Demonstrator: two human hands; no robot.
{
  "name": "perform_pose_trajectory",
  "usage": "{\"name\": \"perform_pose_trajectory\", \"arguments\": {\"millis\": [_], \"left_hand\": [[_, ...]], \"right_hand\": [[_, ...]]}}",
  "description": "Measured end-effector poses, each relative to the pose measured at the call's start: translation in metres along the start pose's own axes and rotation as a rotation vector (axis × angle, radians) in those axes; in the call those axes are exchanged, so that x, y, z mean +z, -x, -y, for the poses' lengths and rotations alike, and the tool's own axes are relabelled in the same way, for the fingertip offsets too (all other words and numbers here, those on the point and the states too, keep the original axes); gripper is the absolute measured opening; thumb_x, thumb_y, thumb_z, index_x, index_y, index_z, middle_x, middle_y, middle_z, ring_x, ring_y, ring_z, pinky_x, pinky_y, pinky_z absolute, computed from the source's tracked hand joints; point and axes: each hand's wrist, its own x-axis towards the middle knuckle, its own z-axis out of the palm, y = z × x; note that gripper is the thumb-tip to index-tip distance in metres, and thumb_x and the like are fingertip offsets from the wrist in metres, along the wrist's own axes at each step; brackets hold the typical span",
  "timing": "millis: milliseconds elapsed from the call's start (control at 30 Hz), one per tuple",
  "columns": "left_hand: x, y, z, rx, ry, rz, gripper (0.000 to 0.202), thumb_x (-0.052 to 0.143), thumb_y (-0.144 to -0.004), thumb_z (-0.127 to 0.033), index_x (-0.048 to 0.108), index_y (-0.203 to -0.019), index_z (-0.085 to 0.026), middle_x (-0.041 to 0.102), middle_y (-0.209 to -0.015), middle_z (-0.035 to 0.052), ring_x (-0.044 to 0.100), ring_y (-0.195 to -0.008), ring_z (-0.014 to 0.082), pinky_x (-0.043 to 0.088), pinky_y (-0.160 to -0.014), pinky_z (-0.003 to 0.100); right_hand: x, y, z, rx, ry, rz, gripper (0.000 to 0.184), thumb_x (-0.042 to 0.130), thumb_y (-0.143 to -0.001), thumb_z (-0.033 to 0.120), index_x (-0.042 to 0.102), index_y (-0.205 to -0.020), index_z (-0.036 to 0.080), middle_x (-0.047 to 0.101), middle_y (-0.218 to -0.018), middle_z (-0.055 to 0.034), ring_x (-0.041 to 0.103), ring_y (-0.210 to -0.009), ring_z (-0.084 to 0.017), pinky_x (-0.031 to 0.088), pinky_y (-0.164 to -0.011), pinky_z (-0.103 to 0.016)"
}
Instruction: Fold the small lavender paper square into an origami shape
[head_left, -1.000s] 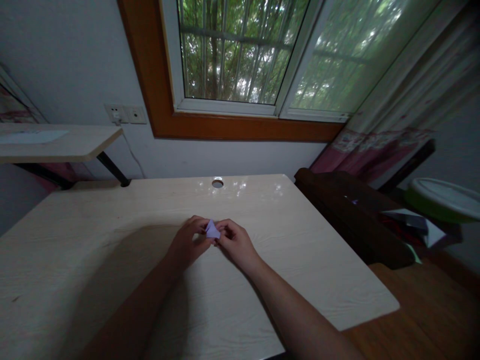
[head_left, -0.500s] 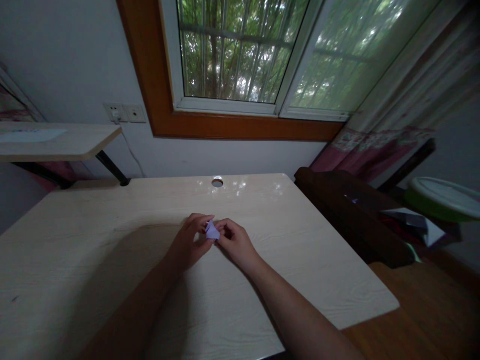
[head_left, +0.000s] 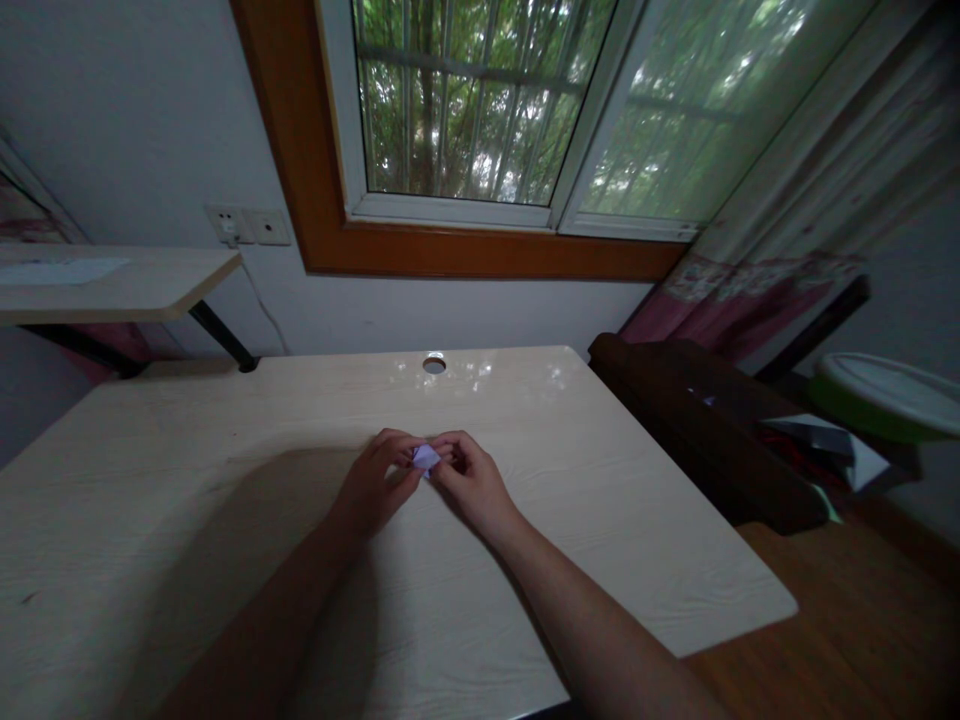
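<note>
A small piece of folded purple paper (head_left: 426, 457) is held between my two hands, just over the middle of the pale wood-grain desk (head_left: 645, 520). My left hand (head_left: 379, 483) grips its left side with the thumb below and the fingers above. On the right side, my right hand (head_left: 472, 472) pinches the paper between thumb and curled fingers. The fingertips of both hands come close together at the paper's upper edge. Fingers cover parts of the paper, so its full folded shape cannot be made out.
A round cable hole (head_left: 434, 366) lies near the desk's back edge. At the left, a raised shelf (head_left: 165, 285) stands on black legs. A wall socket (head_left: 247, 226) with a plugged cable is behind. Dark brown furniture (head_left: 675, 430) and a green tub (head_left: 885, 395) stand at the right.
The purple paper has tilted and looks flatter, its upright peak no longer showing. The fingers of both hands have drawn slightly closer together over it.
</note>
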Motion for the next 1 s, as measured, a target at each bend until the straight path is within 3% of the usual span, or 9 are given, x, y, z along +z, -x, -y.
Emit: {"name": "perform_pose_trajectory", "arguments": {"millis": [200, 333, 433, 667, 800, 1000], "left_hand": [[-0.002, -0.002, -0.007, -0.071, 0.106, 0.001, 0.027, 0.065, -0.086, -0.018, 0.064, -0.112, -0.023, 0.066, -0.107, 0.0073, 0.066, -0.091, 0.0185, 0.058, -0.079, 0.033], [-0.003, -0.001, -0.004, -0.241, 0.230, 0.043, 0.023, 0.059, -0.090, -0.028, 0.065, -0.112, -0.021, 0.069, -0.102, 0.0072, 0.069, -0.089, 0.0191, 0.059, -0.079, 0.033], [-0.001, 0.000, 0.002, -0.351, 0.260, -0.034, 0.023, 0.064, -0.086, -0.028, 0.066, -0.108, -0.020, 0.071, -0.088, 0.0034, 0.070, -0.080, 0.0171, 0.058, -0.073, 0.029], [0.001, -0.002, 0.011, -0.382, 0.346, -0.075, 0.029, 0.069, -0.082, -0.028, 0.064, -0.110, -0.022, 0.069, -0.077, -0.0016, 0.068, -0.070, 0.0145, 0.055, -0.066, 0.026], [0.001, -0.001, 0.011, -0.392, 0.331, -0.066, 0.033, 0.070, -0.082, -0.028, 0.062, -0.113, -0.022, 0.070, -0.076, -0.0014, 0.069, -0.070, 0.0154, 0.056, -0.069, 0.028], [0.004, 0.001, 0.010, -0.386, 0.350, -0.028, 0.034, 0.068, -0.082, -0.023, 0.061, -0.115, -0.021, 0.071, -0.077, -0.0005, 0.069, -0.070, 0.0162, 0.056, -0.069, 0.029]], "right_hand": [[-0.001, 0.003, 0.005, -0.041, 0.026, 0.017, 0.020, 0.062, -0.082, 0.019, 0.061, -0.102, 0.022, 0.068, -0.090, -0.0004, 0.061, -0.077, -0.015, 0.047, -0.071, -0.026], [0.000, 0.004, 0.002, -0.053, 0.071, 0.028, 0.019, 0.061, -0.083, 0.019, 0.061, -0.101, 0.023, 0.064, -0.086, 0.0007, 0.058, -0.073, -0.014, 0.045, -0.067, -0.025], [-0.001, 0.004, -0.002, -0.066, 0.125, 0.053, 0.015, 0.059, -0.083, 0.016, 0.063, -0.096, 0.022, 0.062, -0.080, 0.0012, 0.056, -0.070, -0.014, 0.044, -0.066, -0.025], [-0.004, 0.002, 0.007, -0.252, 0.250, 0.120, 0.018, 0.063, -0.087, 0.020, 0.072, -0.100, 0.026, 0.065, -0.100, -0.0056, 0.060, -0.091, -0.019, 0.048, -0.077, -0.030], [-0.005, 0.002, 0.011, -0.260, 0.249, 0.133, 0.013, 0.068, -0.089, 0.031, 0.074, -0.099, 0.028, 0.064, -0.102, -0.0063, 0.061, -0.092, -0.019, 0.050, -0.077, -0.031], [-0.005, 0.000, 0.007, -0.211, 0.242, 0.060, 0.010, 0.070, -0.087, 0.033, 0.072, -0.090, 0.024, 0.065, -0.093, -0.0047, 0.061, -0.089, -0.019, 0.048, -0.078, -0.031]]}}
